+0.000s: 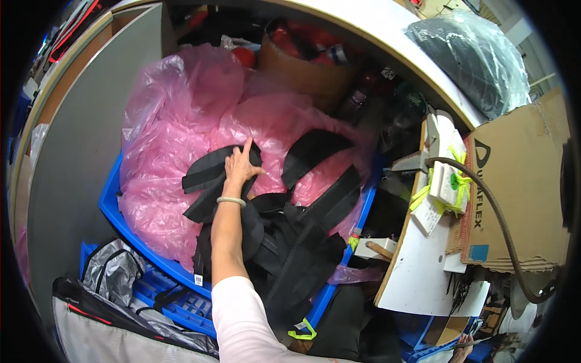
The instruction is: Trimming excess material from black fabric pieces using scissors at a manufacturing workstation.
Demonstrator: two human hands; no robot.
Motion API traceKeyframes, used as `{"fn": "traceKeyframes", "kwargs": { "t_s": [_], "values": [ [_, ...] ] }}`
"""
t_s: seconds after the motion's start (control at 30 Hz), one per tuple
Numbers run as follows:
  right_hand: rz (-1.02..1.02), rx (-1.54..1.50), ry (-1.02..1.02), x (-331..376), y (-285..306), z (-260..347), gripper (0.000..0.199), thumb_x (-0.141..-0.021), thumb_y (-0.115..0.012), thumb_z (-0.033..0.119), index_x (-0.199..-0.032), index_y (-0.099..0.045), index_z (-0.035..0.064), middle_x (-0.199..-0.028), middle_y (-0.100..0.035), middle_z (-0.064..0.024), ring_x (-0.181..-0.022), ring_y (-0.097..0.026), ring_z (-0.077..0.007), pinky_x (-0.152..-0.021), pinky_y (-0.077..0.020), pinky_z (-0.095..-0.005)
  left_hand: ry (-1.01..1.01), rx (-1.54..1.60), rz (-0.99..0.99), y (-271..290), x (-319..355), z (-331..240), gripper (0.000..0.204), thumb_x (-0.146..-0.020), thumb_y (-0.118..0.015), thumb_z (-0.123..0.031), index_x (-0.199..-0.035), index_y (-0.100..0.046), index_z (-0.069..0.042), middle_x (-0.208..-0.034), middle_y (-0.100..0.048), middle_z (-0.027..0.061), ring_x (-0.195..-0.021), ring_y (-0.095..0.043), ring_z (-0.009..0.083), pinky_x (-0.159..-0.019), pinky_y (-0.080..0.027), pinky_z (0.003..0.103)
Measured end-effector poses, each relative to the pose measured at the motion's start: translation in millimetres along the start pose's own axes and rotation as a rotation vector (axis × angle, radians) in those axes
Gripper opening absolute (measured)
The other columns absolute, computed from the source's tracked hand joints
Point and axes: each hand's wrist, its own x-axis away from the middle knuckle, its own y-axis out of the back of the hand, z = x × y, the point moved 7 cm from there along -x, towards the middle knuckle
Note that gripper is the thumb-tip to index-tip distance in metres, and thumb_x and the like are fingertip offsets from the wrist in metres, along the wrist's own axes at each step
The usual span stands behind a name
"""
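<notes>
My left hand (242,166), with a pale bangle on the wrist, rests palm down on a black rounded fabric piece (209,163). Its fingers are apart, the thumb pointing to the right, and nothing is gripped in them. The fabric piece lies on a large pink plastic bag (163,133) that fills a blue plastic crate (145,248). Right of the hand, more black curved pieces (315,154) lie on the pink plastic. A heap of black cut fabric (290,260) covers the crate's near right part. My right hand is out of view.
A grey panel (85,139) stands at the left. Behind the crate is a brown round bin (302,75) under a white tabletop. A white board (417,266), a bent flexible metal tube (502,218) and a cardboard box (520,181) crowd the right. Silvery bags (115,272) lie near left.
</notes>
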Motion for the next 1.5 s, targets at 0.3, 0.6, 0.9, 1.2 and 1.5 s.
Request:
{"fn": "traceKeyframes", "kwargs": {
  "t_s": [0.3,0.6,0.9,1.2,1.5],
  "values": [
    [0.01,-0.043,-0.099,50.2,-19.8,-33.3,0.022,-0.083,-0.067,0.027,-0.075,-0.054,0.0116,-0.07,-0.06,-0.003,-0.06,-0.062,-0.0165,-0.047,-0.0499,-0.0223,-0.09,0.015,-0.625,73.7,59.4,-4.0,0.04,-0.059,-0.076,-0.023,-0.086,-0.052,-0.008,-0.076,-0.059,0.0141,-0.067,-0.06,0.036,-0.059,-0.048,0.047],
    [0.161,-0.204,-0.234,-15.9,2.3,-83.3,0.013,-0.086,-0.063,0.022,-0.093,-0.064,0.0108,-0.09,-0.066,-0.0055,-0.087,-0.065,-0.021,-0.067,-0.0569,-0.0282,-0.344,0.132,-0.122,254.0,145.8,-144.7,0.045,-0.057,-0.074,-0.027,-0.089,-0.06,0.0,-0.081,-0.064,0.0223,-0.08,-0.063,0.0378,-0.07,-0.05,0.045],
    [0.193,-0.286,-0.273,14.0,-18.8,-103.3,0.013,-0.083,-0.067,0.019,-0.088,-0.063,0.0074,-0.083,-0.065,-0.0077,-0.077,-0.067,-0.0207,-0.059,-0.0575,-0.0284,-0.328,0.067,0.41,-35.1,264.5,-192.2,0.084,-0.054,-0.082,-0.044,-0.115,-0.042,-0.002,-0.103,-0.058,0.0252,-0.094,-0.06,0.0407,-0.078,-0.049,0.048],
    [0.061,-0.263,-0.163,12.6,41.5,-78.9,0.023,-0.081,-0.07,0.025,-0.089,-0.057,0.0082,-0.085,-0.062,-0.0043,-0.076,-0.064,-0.0179,-0.063,-0.0532,-0.0263,-0.221,0.279,-0.17,-18.9,61.7,-176.9,0.057,-0.069,-0.075,-0.022,-0.115,-0.048,-0.003,-0.11,-0.055,0.0188,-0.105,-0.05,0.0369,-0.086,-0.044,0.045],
    [-0.254,-0.193,-0.067,26.4,94.5,-42.8,0.021,-0.078,-0.07,0.022,-0.089,-0.058,0.0081,-0.085,-0.062,-0.0051,-0.075,-0.064,-0.0197,-0.06,-0.0526,-0.0247,-0.26,0.405,0.253,-125.7,34.2,-222.5,0.038,-0.068,-0.075,-0.027,-0.095,-0.061,-0.004,-0.084,-0.064,0.02,-0.084,-0.062,0.0366,-0.076,-0.047,0.046]
  ]
}}
